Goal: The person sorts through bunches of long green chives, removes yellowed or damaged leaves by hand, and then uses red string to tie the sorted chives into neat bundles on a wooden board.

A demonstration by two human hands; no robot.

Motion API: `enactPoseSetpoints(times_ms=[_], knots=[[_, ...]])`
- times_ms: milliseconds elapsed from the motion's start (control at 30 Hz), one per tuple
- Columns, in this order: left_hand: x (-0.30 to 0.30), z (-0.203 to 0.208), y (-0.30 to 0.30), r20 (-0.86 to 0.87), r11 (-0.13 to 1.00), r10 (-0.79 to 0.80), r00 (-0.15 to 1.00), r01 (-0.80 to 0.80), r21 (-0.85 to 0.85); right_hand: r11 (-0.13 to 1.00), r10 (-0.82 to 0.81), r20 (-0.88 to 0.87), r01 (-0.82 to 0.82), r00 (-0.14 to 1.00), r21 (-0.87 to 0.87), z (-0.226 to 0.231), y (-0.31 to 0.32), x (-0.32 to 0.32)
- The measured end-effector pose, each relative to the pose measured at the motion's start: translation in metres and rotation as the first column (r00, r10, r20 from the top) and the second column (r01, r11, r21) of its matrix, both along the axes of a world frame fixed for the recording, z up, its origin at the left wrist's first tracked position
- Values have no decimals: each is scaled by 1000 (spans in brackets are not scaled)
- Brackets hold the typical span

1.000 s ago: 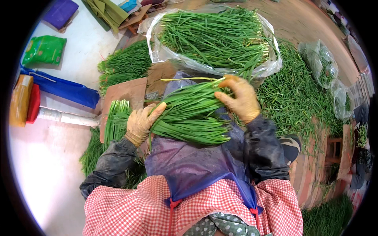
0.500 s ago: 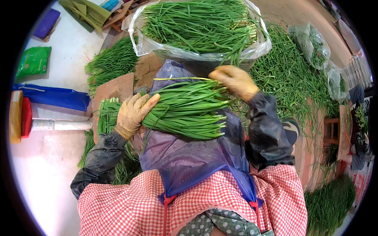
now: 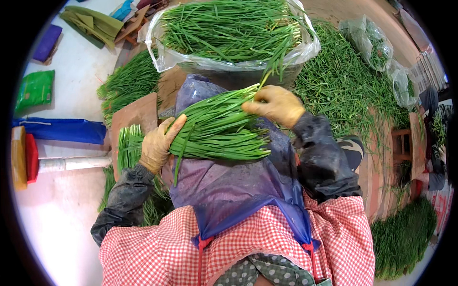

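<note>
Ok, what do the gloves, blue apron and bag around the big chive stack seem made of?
Gloves: probably thin latex or similar rubber, satin finish, wrinkled at the wrist. Blue apron: likely plastic sheet, softly shiny, creased and partly translucent. Bag: clear plastic film, glossy, crumpled along its rim.

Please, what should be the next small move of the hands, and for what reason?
I would probably let the right hand draw out the loose leaf beside the left hand: it hangs below the bunch, across the line of the others, while the left hand already holds the bunch.
</note>
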State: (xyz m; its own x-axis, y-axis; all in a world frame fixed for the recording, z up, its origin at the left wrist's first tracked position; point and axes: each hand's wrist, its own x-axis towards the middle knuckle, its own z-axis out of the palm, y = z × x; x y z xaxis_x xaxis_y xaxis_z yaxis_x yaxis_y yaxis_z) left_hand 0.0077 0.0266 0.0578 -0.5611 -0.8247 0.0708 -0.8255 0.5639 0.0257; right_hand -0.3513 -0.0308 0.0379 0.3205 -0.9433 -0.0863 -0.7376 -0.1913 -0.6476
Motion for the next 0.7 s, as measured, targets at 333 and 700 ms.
enactPoseSetpoints(times_ms=[333,700], knots=[[5,-29,-15,-141,997,-68,988,64,-38,766,-472,101,465,876,-445,-76,-19,-26],[-2,-36,-21,-242,979,-145,959,104,-176,850,-488,858,-138,158,509,-117,-24,-3]])
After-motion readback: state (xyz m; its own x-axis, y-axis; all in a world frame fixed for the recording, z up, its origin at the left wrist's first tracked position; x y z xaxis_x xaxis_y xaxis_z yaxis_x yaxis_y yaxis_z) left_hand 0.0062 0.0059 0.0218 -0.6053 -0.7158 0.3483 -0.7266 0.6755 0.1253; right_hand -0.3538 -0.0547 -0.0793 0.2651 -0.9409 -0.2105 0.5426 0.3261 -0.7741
